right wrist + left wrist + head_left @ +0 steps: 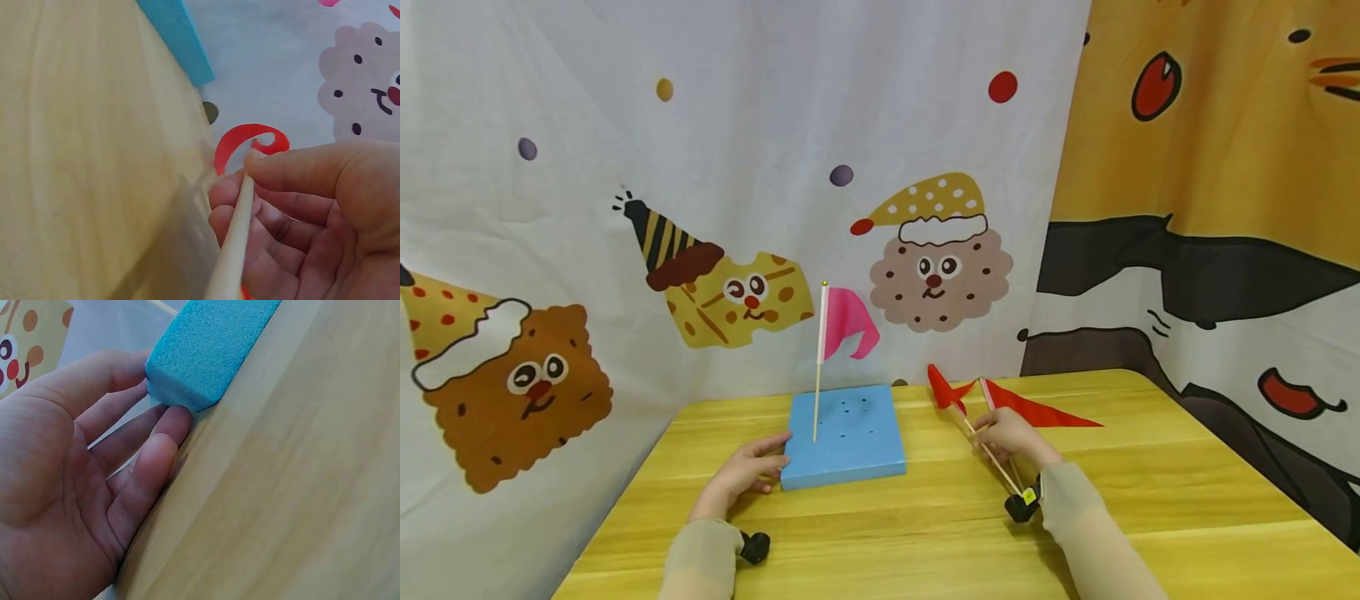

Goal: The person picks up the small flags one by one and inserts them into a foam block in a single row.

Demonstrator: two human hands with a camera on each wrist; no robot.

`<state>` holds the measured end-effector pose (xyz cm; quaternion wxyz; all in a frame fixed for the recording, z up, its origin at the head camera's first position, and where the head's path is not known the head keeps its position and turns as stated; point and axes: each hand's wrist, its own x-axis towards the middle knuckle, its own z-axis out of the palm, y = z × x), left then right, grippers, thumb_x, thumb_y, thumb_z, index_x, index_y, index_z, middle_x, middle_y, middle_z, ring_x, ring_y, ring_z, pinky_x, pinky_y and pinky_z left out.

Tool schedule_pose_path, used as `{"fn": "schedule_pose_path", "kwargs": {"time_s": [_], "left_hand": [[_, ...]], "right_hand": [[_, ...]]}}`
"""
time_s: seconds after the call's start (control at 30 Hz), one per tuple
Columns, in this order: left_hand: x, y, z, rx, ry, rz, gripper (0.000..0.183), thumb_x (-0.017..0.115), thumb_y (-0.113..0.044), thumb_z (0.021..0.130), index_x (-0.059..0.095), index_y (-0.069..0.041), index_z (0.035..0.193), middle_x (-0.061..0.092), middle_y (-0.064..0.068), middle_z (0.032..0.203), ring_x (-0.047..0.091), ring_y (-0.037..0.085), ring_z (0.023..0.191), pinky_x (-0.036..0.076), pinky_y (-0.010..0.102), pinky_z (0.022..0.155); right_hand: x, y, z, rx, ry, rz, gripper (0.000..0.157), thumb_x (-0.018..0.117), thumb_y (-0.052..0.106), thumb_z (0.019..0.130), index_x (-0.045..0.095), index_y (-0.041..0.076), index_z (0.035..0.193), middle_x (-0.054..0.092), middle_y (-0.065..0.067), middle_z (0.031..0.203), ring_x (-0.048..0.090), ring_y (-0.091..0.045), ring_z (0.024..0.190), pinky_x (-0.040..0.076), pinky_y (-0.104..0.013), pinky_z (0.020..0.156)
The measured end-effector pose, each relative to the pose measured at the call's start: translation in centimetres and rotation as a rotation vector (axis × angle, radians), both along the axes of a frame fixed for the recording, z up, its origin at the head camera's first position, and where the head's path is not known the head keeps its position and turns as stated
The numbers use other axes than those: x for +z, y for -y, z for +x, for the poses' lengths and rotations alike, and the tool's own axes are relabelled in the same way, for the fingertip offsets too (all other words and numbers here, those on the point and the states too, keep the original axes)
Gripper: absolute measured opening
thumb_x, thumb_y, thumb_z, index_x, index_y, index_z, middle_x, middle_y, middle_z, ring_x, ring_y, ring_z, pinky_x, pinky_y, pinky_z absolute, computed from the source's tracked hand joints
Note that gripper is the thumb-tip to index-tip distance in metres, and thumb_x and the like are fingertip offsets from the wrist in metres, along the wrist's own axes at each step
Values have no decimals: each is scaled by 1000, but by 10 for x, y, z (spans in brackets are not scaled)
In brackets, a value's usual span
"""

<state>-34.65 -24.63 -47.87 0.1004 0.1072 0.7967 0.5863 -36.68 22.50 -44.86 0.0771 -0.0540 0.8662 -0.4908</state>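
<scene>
A blue foam block (865,454) with small holes in its top lies on the table. A pink flag (844,321) on a thin stick stands upright in it, near the block's left side. My left hand (741,477) is at the block's left edge, its fingertips touching the foam side and its thumb apart from it, as the left wrist view shows. To the right of the block, my right hand (1011,435) pinches the stick of a red flag (942,388) between thumb and fingers. A second red flag (1037,406) spreads out behind this hand, its stick partly hidden by it.
The wood-patterned table (880,542) reaches back to a white curtain (760,100) printed with cartoon figures. Another curtain (1105,167) with a large orange and black print hangs on the right. Each wrist carries a small black camera (756,547).
</scene>
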Motion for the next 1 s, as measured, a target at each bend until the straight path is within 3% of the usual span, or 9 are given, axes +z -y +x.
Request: {"fn": "schedule_pose_path", "kwargs": {"time_s": [0.17,0.53,0.73,1.0], "left_hand": [[0,0,0,1,1,-3,62,65,-23,95,40,-6,149,40,23,146,59,23,80,53,34,60],[3,1,0,17,3,-6,62,65,-23,95,40,-6,148,43,22,144,59,23,80,53,33,61],[1,-1,-2,7,4,-7,63,66,-23,94,41,-6,148,39,23,147,59,22,81,53,33,61],[-1,0,-2,8,21,-18,64,66,-24,94,39,-8,149,39,22,147,59,20,79,53,33,63]], "right_hand": [[8,-2,-1,-20,-26,-38,33,62,4,91,58,-11,121,64,-15,77,58,-19,52,53,-34,49],[25,-4,-6,-51,-52,-139,38,61,10,94,54,-7,128,62,-25,96,65,-41,80,56,-37,57],[35,-4,-6,-51,-55,-156,36,61,8,93,54,-7,125,62,-18,89,66,-38,77,56,-35,57],[58,-4,-10,-15,-105,-164,34,59,8,95,54,-8,125,62,-26,94,65,-23,66,56,-38,58]]}}
